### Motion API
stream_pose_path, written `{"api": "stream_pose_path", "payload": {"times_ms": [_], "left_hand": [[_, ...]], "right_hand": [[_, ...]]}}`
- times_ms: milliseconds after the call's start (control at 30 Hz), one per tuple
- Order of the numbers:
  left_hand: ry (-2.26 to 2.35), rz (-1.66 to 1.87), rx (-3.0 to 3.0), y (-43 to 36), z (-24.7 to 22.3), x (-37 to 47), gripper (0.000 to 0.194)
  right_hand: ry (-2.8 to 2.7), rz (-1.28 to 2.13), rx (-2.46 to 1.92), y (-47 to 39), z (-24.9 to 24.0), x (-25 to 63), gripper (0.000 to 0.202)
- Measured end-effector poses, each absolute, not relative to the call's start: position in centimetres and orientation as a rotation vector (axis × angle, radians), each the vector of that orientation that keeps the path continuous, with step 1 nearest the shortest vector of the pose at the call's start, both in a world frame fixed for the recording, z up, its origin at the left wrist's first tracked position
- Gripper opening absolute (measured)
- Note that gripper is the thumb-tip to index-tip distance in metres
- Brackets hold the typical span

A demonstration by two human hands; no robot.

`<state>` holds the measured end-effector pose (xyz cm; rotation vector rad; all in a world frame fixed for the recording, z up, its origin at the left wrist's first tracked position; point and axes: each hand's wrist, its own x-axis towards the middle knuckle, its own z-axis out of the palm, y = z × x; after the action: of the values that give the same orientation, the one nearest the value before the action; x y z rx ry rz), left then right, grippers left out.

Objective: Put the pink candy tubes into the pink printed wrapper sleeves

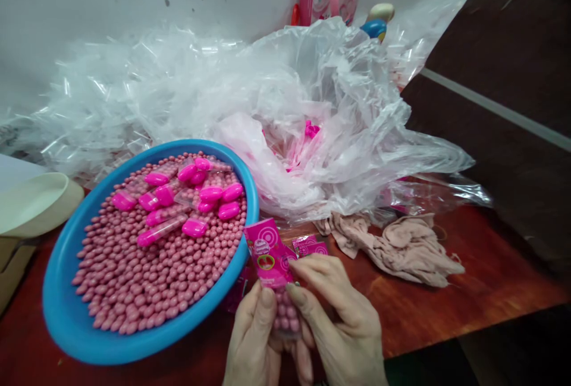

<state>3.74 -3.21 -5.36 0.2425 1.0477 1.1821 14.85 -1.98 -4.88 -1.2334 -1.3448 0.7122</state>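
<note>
Both hands meet at the front around a small clear container [286, 314] filled with pink balls that look like candy. A bright pink printed sleeve or packet [266, 250] stands at its upper end. My left hand [250, 335] is closed on the container's left side, thumb near the packet's lower edge. From the right, my right hand [345, 320] pinches the container and the packet's lower right edge. Palms and fingers hide much of the container's lower part. Just behind the hands, more pink printed packets [311, 245] lie on the reddish table [423, 320].
On the left sits a blue basin [253, 195] of pink balls [165, 291], with several pink-capped clear tubes [163, 230] on top. Behind are crumpled plastic bags [357, 100] and piled clear plastic [111, 94]. A beige cloth [401, 249], a pale bowl [35, 210] and a dark box [491, 94] flank these.
</note>
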Motion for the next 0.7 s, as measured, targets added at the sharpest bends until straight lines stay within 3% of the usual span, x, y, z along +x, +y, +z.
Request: {"api": "stream_pose_path", "payload": {"times_ms": [133,233,400,533,700], "left_hand": [[1.048,1.213,0.239,-3.7,-4.8,4.5,0.03],[1.174,1.247,0.269,-4.0,-4.3,5.2,0.036],[1.401,1.45,0.122,-4.5,-4.2,6.3,0.029],[1.425,1.414,0.167,-4.9,-5.2,6.5,0.023],[1.418,1.358,0.196,-4.7,-5.9,6.4,0.029]], "right_hand": [[-1.05,1.074,-1.205,-1.4,-4.0,14.0,0.014],[-0.95,1.154,-1.196,-1.3,-3.5,13.3,0.013],[-0.989,1.04,-1.205,-2.0,-4.7,12.4,0.023],[-1.009,0.808,-1.236,-3.1,-6.9,11.8,0.031],[-0.941,0.785,-1.301,-3.7,-7.9,11.7,0.025]]}}
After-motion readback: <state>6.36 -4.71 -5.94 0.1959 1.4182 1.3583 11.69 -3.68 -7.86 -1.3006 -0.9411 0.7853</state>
